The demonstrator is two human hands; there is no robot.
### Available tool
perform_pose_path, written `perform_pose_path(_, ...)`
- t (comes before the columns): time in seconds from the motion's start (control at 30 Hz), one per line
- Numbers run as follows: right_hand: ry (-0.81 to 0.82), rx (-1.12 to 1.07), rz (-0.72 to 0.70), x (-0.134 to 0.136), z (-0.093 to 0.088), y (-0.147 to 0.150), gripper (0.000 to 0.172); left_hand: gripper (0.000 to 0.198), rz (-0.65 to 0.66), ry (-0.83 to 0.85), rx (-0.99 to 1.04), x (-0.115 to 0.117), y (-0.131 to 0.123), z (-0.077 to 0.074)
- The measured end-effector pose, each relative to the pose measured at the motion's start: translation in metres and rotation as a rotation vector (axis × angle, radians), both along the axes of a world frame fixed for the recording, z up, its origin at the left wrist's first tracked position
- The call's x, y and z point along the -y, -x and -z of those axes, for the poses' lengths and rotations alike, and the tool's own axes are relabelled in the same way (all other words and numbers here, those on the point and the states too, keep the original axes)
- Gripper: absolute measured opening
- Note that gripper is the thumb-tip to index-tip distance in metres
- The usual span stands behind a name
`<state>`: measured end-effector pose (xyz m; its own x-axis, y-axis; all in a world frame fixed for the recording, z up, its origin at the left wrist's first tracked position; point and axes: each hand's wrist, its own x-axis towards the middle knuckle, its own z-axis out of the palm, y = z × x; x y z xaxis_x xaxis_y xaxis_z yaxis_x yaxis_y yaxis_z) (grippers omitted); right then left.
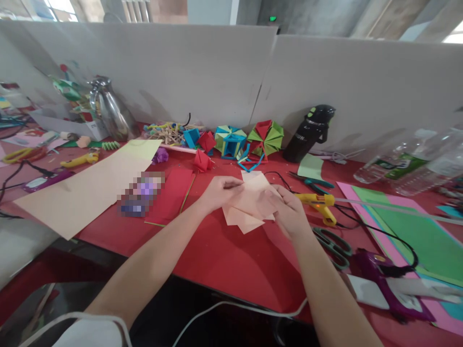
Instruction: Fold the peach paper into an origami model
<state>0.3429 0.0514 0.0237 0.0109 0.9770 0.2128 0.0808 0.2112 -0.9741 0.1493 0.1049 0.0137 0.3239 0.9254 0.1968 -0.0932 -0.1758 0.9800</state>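
Observation:
Both hands are at a cream-coloured piece of paper (257,189) above the red table. My left hand (221,193) pinches its left edge between thumb and fingers. On the right side, my right hand (287,209) grips the same paper, its thumb blurred. Beneath it lie more cream paper pieces (246,221), overlapping at angles; whether they are separate sheets or joined I cannot tell. To the left of my left hand rests a stack of red paper (173,193). Close to my right hand are a yellow glue gun (320,205) and dark-handled scissors (334,246).
A large cream sheet (83,193) covers the left. Folded paper lanterns (231,142), a black bottle (309,135) and a steel jug (114,108) stand along the partition. Pliers (314,183), coloured sheets (415,231), clear plastic bottles (408,164) and a purple glue gun (387,274) occupy the right.

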Motion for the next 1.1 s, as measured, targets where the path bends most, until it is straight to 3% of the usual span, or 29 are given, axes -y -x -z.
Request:
perform_pose_path(0.17, 0.027, -0.059, -0.018, 0.002, -0.004, 0.002, 0.023, 0.024, 0.089, -0.003, -0.091, -0.002, 0.006, 0.001)
perform_pose_path(0.37, -0.005, 0.078, -0.039, 0.006, -0.008, 0.003, 0.020, 0.020, 0.032, -0.013, -0.195, 0.001, 0.007, 0.000)
perform_pose_path(0.57, -0.088, 0.261, -0.168, 0.012, -0.016, 0.008, 0.018, 0.017, -0.022, 0.027, -0.089, -0.001, 0.003, 0.003)
perform_pose_path(0.67, -0.178, 0.408, -0.138, 0.014, -0.014, 0.010, 0.017, 0.016, -0.010, 0.104, -0.012, -0.001, 0.000, 0.003)
perform_pose_path(0.77, -0.240, 0.546, -0.102, 0.016, -0.013, 0.013, 0.014, 0.031, 0.026, 0.180, 0.057, 0.002, -0.001, -0.001)
perform_pose_path(0.93, -0.481, 0.754, -0.054, 0.014, -0.015, 0.016, 0.009, 0.034, 0.035, 0.139, 0.125, 0.003, -0.001, -0.005)
perform_pose_path(1.1, -0.420, 0.842, 0.001, 0.013, -0.014, 0.016, 0.019, 0.022, 0.002, 0.052, -0.023, 0.003, -0.002, -0.004)
